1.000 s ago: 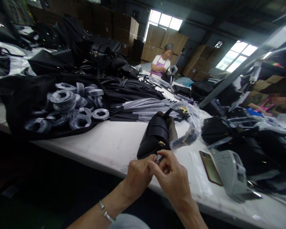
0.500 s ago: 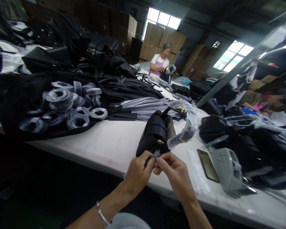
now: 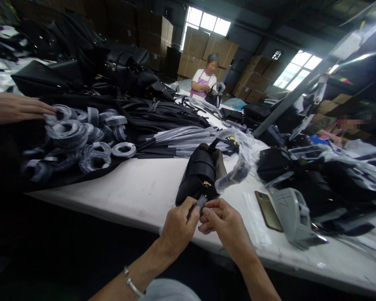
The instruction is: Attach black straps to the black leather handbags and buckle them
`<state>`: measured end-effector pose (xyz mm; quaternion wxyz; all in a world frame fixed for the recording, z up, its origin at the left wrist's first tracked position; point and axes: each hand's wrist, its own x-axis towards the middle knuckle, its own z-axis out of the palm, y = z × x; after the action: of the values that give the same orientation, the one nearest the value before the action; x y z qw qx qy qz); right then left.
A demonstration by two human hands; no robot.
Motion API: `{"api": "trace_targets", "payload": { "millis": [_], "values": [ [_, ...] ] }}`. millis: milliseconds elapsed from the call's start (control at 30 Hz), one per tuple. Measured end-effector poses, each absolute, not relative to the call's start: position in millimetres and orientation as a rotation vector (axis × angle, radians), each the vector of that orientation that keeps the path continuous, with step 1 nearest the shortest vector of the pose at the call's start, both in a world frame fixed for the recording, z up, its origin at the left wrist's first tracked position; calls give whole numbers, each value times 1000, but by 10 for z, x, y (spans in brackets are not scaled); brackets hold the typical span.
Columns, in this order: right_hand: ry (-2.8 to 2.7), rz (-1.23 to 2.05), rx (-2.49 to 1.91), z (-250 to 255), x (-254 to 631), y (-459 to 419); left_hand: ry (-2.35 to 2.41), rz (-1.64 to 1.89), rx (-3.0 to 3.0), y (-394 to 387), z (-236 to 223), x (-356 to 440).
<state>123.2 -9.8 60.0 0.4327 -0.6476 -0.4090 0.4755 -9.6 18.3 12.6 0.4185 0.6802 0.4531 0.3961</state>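
Observation:
A black handbag (image 3: 199, 167) with a gold clasp lies on its side on the white table in front of me. At its near end, my left hand (image 3: 179, 223) pinches a short dark grey strap piece (image 3: 201, 202) between thumb and fingers. My right hand (image 3: 227, 221) is closed too, thumb against fingertips at the right side of that strap piece. My fingers partly hide the strap. A plastic-wrapped handle (image 3: 236, 171) curves along the right of the bag.
A co-worker's hand (image 3: 19, 108) reaches from the left over plastic-wrapped rolls (image 3: 69, 133). Dark straps (image 3: 175, 113) are heaped behind the bag. A phone (image 3: 268, 211) and a grey tape dispenser (image 3: 291, 215) stand at right, before piled black bags (image 3: 335, 179). Another person (image 3: 203, 81) works at the back.
My hands shifted from close together to slightly apart, exposing more of the strap piece. A co-worker's hand came in over the rolls at left. The view drifted a little to the right.

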Motion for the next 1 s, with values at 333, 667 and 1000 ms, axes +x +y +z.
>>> {"api": "trace_targets", "payload": {
  "millis": [333,667,1000],
  "values": [
    [-938,1441,-1450,635,1334,-85,1170,1012,1812,206,69,-102],
    [-910,1278,-1574,690,1234,-49,1174,968,1837,207,45,-89],
    [-1064,1071,-1712,638,1196,-41,918,873,1380,238,126,-112]
  ]
}}
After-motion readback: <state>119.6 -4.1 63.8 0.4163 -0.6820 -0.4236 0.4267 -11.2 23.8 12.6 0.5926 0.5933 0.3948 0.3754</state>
